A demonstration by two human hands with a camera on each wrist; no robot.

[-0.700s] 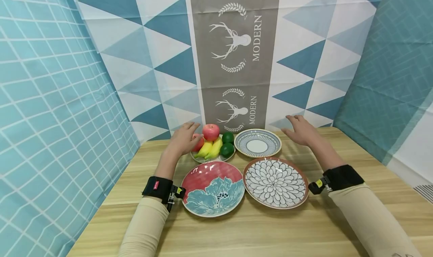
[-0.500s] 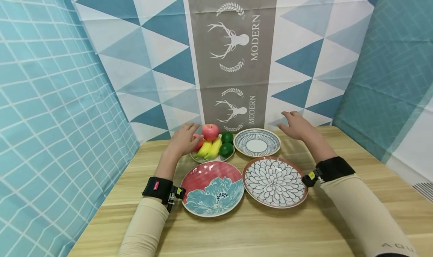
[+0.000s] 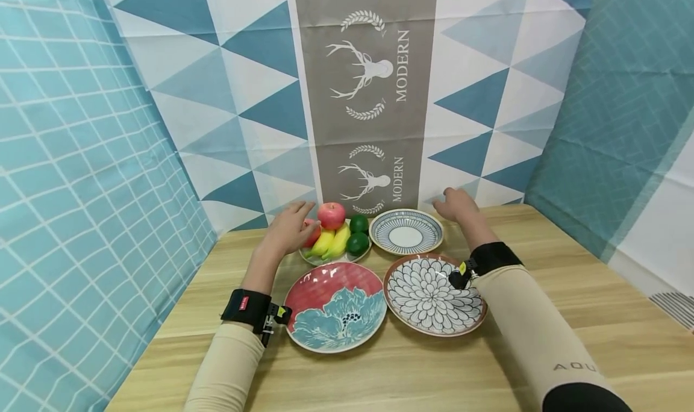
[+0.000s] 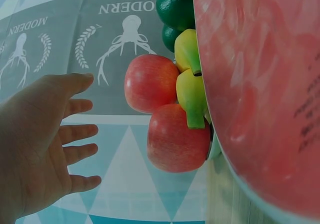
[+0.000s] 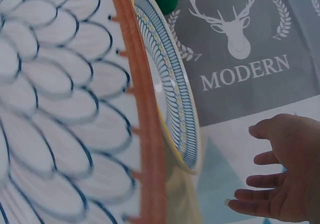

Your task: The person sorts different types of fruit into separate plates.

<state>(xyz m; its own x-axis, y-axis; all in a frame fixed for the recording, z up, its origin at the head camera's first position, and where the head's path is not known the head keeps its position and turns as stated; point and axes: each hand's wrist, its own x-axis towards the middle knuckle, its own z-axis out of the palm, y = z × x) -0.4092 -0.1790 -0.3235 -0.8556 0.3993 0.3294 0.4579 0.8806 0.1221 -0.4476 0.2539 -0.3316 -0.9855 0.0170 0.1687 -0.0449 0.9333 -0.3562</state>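
My left hand (image 3: 287, 228) is held beside the fruit plate (image 3: 360, 256), fingers extended and nothing in them. Two red apples (image 4: 151, 83), yellow bananas (image 3: 337, 241) and two dark green fruits (image 3: 358, 243) are heaped on that plate. In the left wrist view the fingers point toward the apples with a gap between. On the other side, my right hand (image 3: 457, 205) hovers by the right edge of a blue-striped plate (image 3: 405, 237), its fingers loose and apart from the rim. The right wrist view shows this hand (image 5: 287, 169) holding nothing.
Nearer me on the wooden table (image 3: 358, 388) lie a red plate with a blue flower (image 3: 333, 321) and a brown-rimmed plate with white petals (image 3: 428, 300), side by side. Patterned cloth (image 3: 260, 99) covers the wall behind; blue checked cloth (image 3: 81, 189) stands at the left.
My right hand has moved left, closer to the blue-striped plate, its forearm now over the edge of the petal plate. The left hand stays by the fruit. The head view has shifted slightly.
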